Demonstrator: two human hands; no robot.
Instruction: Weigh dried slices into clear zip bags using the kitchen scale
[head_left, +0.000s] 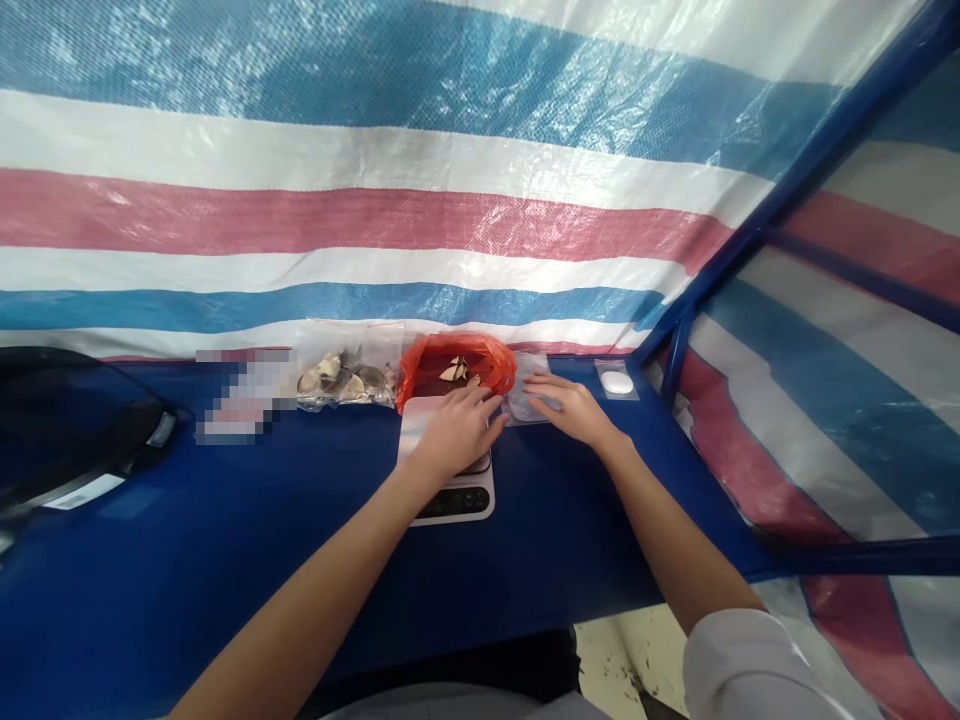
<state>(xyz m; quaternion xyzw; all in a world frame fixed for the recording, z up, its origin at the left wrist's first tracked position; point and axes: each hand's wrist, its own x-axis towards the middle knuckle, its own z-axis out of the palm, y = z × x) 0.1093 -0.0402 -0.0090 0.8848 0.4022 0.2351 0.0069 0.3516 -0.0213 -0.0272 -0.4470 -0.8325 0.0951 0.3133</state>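
Observation:
My left hand (456,428) rests on the platform of a small white digital scale (454,497), fingers curled toward a clear plastic bag (531,398) lying flat just to the right. My right hand (574,408) lies on that clear bag with its fingers spread. Right behind the scale sits an open red plastic bag (457,370) with pale sliced pieces inside. Whether the left fingers pinch the clear bag's edge is not visible.
A clear bag of brownish slices (343,378) lies left of the red bag. A small sealed pouch with a white lump (617,381) sits at the back right. A black device (67,420) occupies the far left. The blue table (225,520) is backed by a striped tarp wall (375,200).

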